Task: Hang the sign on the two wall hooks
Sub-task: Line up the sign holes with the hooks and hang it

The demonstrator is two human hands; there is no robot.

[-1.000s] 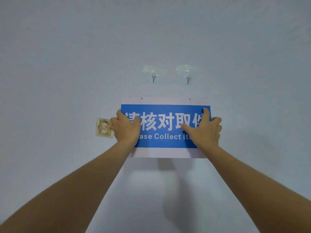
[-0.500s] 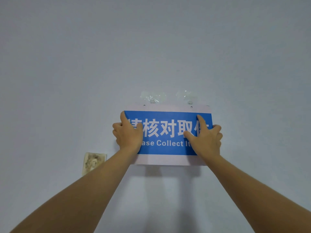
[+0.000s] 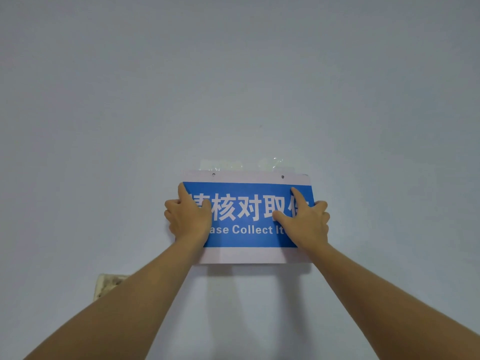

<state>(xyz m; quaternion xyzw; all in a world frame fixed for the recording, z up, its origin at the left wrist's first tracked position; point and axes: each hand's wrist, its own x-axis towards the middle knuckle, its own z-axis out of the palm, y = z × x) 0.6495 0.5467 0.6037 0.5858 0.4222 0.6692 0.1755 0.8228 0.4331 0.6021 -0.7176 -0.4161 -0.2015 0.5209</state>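
The sign sits flat against the pale wall, a white board with a broad blue band across its middle carrying large white Chinese characters and, below them, a line of English of which "ase Collect It" can be read between the hands. Its top edge tilts very slightly down to the right. Two small holes are punched in the white strip along the top, one toward the left and one toward the right; something small and dark shows in each, but whether a hook tip has come through is too small to tell. Just above the top edge, two patches of clear adhesive backing peek out from behind the board, the second patch over the right hole; the hooks themselves are covered by the sign.

The left hand grasps the sign's left edge, thumb pressed on the blue face and the other fingers curled round behind. The right hand grips the right edge the same way, index finger stretched up across the blue, thumb lying on the lettering. Both bare forearms reach up from the lower corners of the view.

Below the sign a soft shadow falls on the wall. Lower left, partly hidden behind the left forearm, a yellowed, stained wall plate is fixed to the wall.
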